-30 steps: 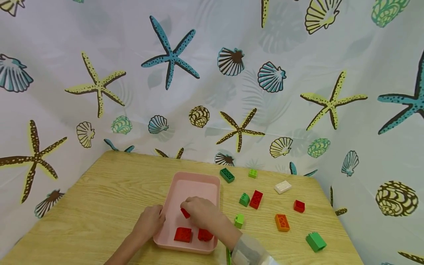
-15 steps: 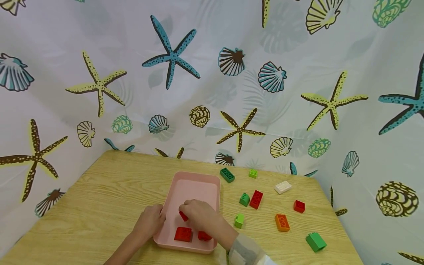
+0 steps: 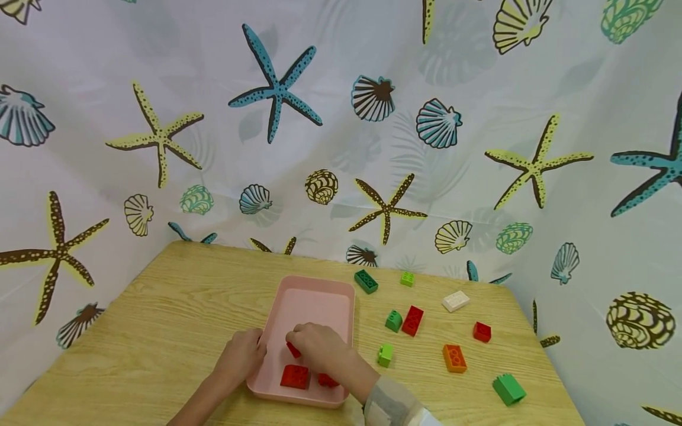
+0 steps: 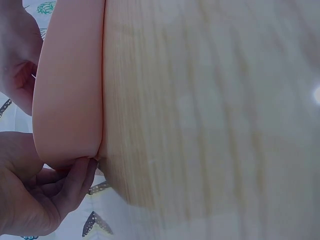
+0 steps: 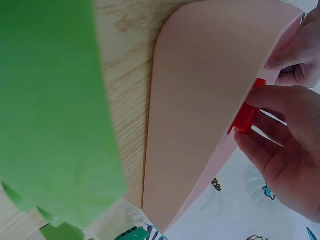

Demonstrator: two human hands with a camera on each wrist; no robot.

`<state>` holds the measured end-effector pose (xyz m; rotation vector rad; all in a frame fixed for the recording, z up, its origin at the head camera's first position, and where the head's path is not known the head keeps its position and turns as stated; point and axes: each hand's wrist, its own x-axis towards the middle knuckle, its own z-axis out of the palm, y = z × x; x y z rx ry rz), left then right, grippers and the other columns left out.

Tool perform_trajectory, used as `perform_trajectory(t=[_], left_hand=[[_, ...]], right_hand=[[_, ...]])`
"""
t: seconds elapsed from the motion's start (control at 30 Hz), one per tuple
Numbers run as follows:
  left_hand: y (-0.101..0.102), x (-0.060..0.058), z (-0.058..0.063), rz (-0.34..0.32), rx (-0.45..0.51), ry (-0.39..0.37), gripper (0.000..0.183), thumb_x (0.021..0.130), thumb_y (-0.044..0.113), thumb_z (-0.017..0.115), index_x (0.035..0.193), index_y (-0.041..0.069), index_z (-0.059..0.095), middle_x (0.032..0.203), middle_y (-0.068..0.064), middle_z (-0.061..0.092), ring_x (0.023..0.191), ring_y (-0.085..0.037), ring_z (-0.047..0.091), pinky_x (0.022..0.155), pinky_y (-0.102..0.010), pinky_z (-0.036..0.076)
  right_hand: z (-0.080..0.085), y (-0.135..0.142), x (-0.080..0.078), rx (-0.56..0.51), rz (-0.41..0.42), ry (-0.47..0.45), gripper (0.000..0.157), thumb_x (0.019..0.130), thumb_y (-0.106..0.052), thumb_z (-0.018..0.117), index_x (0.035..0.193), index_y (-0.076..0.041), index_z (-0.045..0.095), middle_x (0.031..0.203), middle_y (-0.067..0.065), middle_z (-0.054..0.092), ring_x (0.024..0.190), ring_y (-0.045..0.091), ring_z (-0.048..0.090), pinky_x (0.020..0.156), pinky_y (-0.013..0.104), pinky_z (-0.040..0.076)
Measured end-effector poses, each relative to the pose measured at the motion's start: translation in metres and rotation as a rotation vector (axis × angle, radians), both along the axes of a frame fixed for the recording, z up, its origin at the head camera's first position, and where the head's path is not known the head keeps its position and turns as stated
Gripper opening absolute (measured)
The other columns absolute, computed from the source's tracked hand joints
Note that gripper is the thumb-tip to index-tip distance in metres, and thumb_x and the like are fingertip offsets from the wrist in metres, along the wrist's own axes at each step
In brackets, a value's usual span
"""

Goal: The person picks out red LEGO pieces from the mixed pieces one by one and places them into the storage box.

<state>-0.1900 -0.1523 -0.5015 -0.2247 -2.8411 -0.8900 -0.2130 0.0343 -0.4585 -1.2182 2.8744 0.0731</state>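
Note:
A pink tray (image 3: 319,299) stands on the wooden table. My left hand (image 3: 242,356) grips its left side; in the left wrist view the fingers (image 4: 75,182) curl under the tray's edge, with the thumb over the rim. Inside the tray, my right hand (image 3: 319,349) pinches a red toy brick (image 3: 293,349). The right wrist view shows this red brick (image 5: 246,116) between thumb and fingers, partly hidden by the tray wall. Two more red bricks lie at the tray's near end: one (image 3: 295,377) in full view, the other (image 3: 327,380) partly covered by the right hand.
Right of the tray lie a dark green brick (image 3: 366,281), a lime brick (image 3: 407,279), a rounded green brick (image 3: 393,320), a red brick (image 3: 412,320), a white brick (image 3: 455,301), an orange brick (image 3: 454,358) and others. A patterned curtain (image 3: 341,136) encloses the table.
My right hand has shifted slightly toward the left and nearer to me inside the tray, with the red brick still pinched. The left hand has kept its place on the tray.

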Motion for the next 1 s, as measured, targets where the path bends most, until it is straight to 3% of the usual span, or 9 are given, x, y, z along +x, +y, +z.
perform_trajectory(t=[0.67,1.0], left_hand=[[-0.0007,0.0006,0.001,-0.004,0.012,-0.027,0.023,0.091,0.001,0.061,0.07,0.009,0.054,0.062,0.001,0.047,0.056,-0.013,0.047,0.049,-0.029,0.04],[-0.0005,0.0008,0.003,-0.01,0.022,-0.038,0.023,0.092,0.001,0.06,0.071,0.009,0.054,0.063,0.001,0.048,0.057,-0.013,0.047,0.05,-0.03,0.041]], right_hand=[[-0.0077,-0.0032,-0.0013,0.025,0.025,0.037,0.007,0.091,-0.017,0.073,0.089,-0.018,0.066,0.079,-0.007,0.056,0.072,0.007,0.054,0.065,0.02,0.047],[-0.0101,-0.006,-0.0018,0.066,0.0,0.042,0.008,0.089,-0.017,0.075,0.093,-0.019,0.068,0.08,-0.008,0.057,0.072,0.007,0.056,0.067,0.021,0.049]])
